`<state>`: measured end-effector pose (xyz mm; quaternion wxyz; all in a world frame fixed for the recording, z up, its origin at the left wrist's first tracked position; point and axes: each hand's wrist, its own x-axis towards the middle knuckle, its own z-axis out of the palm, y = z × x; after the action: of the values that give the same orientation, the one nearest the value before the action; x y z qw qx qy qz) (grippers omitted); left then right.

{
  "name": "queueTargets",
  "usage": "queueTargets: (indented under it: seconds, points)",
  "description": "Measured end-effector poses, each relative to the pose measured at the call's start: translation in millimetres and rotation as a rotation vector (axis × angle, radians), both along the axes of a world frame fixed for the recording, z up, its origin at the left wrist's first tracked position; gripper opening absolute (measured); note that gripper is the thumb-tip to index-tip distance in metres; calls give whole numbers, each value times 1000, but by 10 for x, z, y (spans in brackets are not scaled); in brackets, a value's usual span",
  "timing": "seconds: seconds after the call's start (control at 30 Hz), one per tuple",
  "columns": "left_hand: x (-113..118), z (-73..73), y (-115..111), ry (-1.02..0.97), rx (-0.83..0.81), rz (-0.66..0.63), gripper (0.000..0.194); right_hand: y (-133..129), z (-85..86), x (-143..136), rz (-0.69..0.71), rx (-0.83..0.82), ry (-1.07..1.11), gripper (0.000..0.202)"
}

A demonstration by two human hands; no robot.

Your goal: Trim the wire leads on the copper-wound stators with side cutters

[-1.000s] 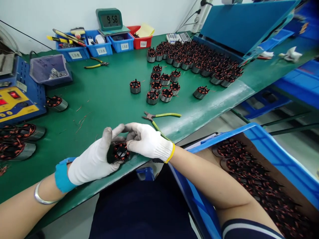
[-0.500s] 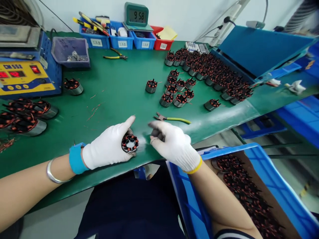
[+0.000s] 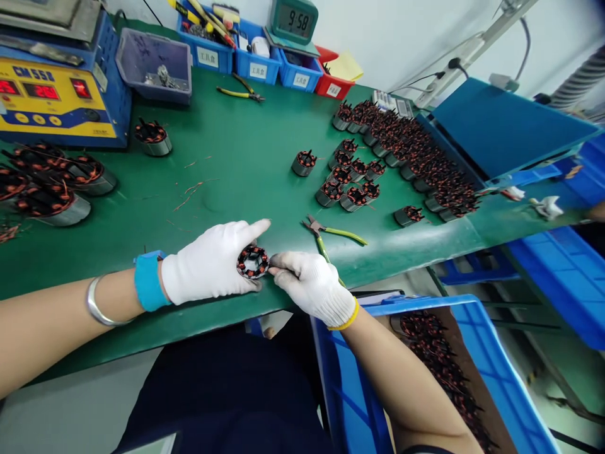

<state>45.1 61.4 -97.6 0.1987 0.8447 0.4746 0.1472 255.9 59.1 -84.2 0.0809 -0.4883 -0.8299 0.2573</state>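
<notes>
My left hand (image 3: 212, 260), in a white glove with a teal wristband, is wrapped round a wound motor stator (image 3: 253, 261). The stator's open ring faces up, with copper windings and black insulation showing. At its right edge, my gloved right hand (image 3: 309, 280) pinches with thumb and forefinger. What lies between those fingertips is too small to make out. Just beyond my right hand lie cutting pliers (image 3: 321, 230) with yellow-green handles, their jaws toward the far left.
Several stators (image 3: 350, 176) stand right of centre, before a dense block of them (image 3: 406, 148). Larger stators (image 3: 57, 189) sit left, near a yellow-and-blue soldering unit (image 3: 51, 94). Tool bins (image 3: 258, 63) and a clock (image 3: 293, 22) line the back. A blue crate (image 3: 491, 353) of stators stands lower right.
My right hand has moved left and closed its fingertips at the stator's edge; before, it was apart from it. My left hand still holds the stator. The view has shifted and tilted.
</notes>
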Motion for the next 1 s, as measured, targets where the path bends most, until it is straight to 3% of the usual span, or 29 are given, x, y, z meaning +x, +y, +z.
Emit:
queueTargets:
  seconds: [0.17, 0.37, 0.67, 1.0]
  points:
    - [34, -7, -69, -148, 10, -47, 51, 12, -26, 4, -64, -140, 212, 17]
    - [124, 64, -88, -130, 27, -47, 13, -22, -46, 2, -79, -246, 306, 14]
    - [177, -104, -74, -216, 108, -121, 6, -3, 47, 30, -118, -297, 241, 13]
    - [209, -122, -114, -162, 152, -112, 15, 51, 17, 70, -266, -642, 451, 11]
